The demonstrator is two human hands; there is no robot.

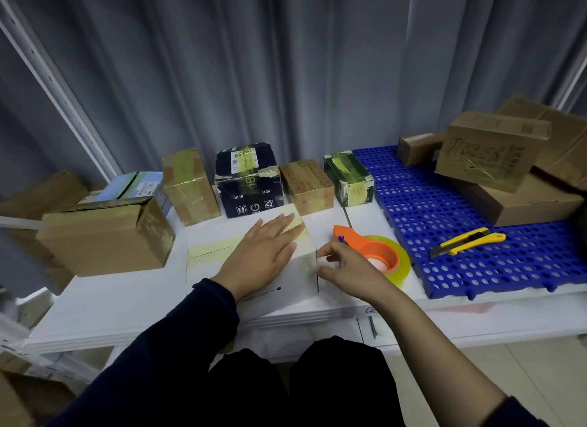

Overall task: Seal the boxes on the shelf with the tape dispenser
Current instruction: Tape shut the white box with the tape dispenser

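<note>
The left hand (263,255) lay flat on top of the white box (286,291), fingers straight and slightly spread over a strip of pale yellowish tape (212,247). The right hand (352,274) touched the box's right side with thumb and forefinger tips; whether they pinched tape could not be told. The box was smooth, matte and rectangular. Just right of it, behind the right hand, sat the orange plastic tape dispenser (374,252) with its glossy clear roll. The white shelf (127,306) under the box held taped cardboard boxes (190,188) behind it. Farther right lay a blue perforated plastic mat (444,210) carrying a yellow knife (467,240). Grey pleated curtains (286,61) hung behind.
</note>
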